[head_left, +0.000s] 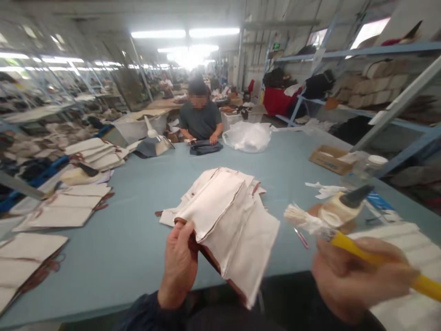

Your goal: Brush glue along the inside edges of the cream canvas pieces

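Observation:
My left hand [179, 264] pinches the near left corner of a cream fabric piece [227, 216] with brown edging, which slants toward the table's front edge. More cream fabric lies beneath it. In my right hand [361, 276], blurred by motion, is a yellow-handled brush [365, 250] with whitish bristles pointing left. The bristles are apart from the fabric. Just behind the brush lies a glue bottle [339, 209] with a black nozzle. A small pink tool [302, 238] rests on the table between the fabric and my right hand.
The blue-green table [131, 239] holds stacked cream pieces [69, 204] at left and more cream fabric [409, 248] at right. Across it, a person [200, 115] handles dark fabric [206, 147] beside a clear plastic bag [248, 136]. A cardboard box [329, 161] stands at back right.

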The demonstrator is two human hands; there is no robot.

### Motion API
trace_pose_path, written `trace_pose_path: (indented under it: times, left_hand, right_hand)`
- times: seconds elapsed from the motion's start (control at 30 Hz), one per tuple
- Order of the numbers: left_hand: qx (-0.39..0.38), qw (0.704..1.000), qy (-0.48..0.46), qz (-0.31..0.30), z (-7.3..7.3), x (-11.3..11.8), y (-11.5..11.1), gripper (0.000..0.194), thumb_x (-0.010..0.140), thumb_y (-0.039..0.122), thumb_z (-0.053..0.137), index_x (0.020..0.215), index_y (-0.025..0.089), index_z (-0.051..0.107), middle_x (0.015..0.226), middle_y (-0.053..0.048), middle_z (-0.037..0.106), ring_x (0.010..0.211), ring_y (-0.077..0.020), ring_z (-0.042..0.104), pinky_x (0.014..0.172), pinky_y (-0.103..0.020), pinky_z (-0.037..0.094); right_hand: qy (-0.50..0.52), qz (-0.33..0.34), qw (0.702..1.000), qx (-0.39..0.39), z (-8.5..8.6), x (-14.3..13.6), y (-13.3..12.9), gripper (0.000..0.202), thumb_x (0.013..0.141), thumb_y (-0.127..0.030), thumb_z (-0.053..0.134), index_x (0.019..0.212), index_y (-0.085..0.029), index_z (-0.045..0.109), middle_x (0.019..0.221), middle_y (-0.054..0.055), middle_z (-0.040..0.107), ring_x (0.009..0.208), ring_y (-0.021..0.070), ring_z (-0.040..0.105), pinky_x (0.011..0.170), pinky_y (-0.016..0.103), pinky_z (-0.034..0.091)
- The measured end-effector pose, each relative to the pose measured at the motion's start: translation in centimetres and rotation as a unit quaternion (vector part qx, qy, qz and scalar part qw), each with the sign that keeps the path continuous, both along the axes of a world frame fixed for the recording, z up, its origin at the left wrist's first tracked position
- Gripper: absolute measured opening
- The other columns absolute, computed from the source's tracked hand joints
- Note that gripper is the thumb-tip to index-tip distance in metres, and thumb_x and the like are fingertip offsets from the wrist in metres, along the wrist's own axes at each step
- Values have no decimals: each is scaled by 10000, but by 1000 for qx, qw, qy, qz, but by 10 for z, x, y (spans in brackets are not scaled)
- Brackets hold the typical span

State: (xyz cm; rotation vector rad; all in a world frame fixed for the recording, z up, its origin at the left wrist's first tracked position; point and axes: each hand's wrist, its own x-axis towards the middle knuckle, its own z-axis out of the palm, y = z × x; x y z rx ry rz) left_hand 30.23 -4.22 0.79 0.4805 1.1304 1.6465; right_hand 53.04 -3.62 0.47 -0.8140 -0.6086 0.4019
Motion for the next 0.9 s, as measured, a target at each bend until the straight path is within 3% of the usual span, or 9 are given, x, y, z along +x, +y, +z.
trace_pose_path:
  times: [0.1,0.17,0.3,0.43,0.6,0.73,0.8,0.9]
  left_hand:
    - [-26,997,78,-12,-6,-3,-14,240,736,347,804,861,203,658,563,93,567,489,-94,509,461,-184,406]
    - [-44,989,139,-12,-12,-7,-23,206,770,333,772,896,209,668,553,90,552,472,-106,488,450,-200,376]
    - [-32,955,295,20,-14,-18,-34,138,712,197,771,841,178,725,717,10,699,705,-169,619,660,-228,488]
    - [-34,948,317,-6,-11,-27,-39,193,702,218,713,887,167,735,810,-15,735,751,-184,626,749,-252,516]
    - [-83,945,311,-51,-17,-38,-47,246,714,343,696,867,151,701,662,20,652,582,-134,550,525,-212,442]
    - [-107,968,200,-109,-18,-40,-50,337,734,391,722,979,164,676,519,98,501,370,-76,372,362,-199,315]
    - [-100,978,140,-117,-17,-39,-50,388,713,393,762,1016,172,661,560,92,531,380,-71,403,366,-190,343]
    - [-87,982,100,-138,-19,-41,-49,432,747,405,771,1096,185,644,724,34,648,552,-109,572,492,-199,480]
  right_hand:
    - [-21,104,993,49,10,-1,2,321,871,-502,662,677,-246,658,391,-86,290,298,82,196,313,254,155]
    - [-13,183,982,39,12,-9,3,293,918,-399,607,685,-227,654,408,-89,339,302,69,208,320,230,167]
    - [11,298,954,-37,9,-48,-2,358,965,-449,580,717,-205,666,392,-102,345,309,54,242,331,180,208]
    - [5,383,920,-87,3,-85,-5,416,945,-541,594,744,-183,661,383,-93,407,312,60,330,336,162,272]
    - [-10,383,917,-107,3,-100,-4,411,947,-545,590,768,-183,664,390,-83,465,329,64,390,346,154,333]
    - [-18,370,923,-99,8,-105,-6,394,938,-540,612,765,-190,664,372,-82,482,310,65,402,323,145,326]
    - [-12,362,926,-103,8,-109,-7,391,938,-540,613,771,-191,665,374,-80,497,309,66,417,319,137,328]
    - [0,344,932,-117,5,-113,-9,388,935,-546,619,783,-192,664,385,-77,518,314,63,429,325,130,342]
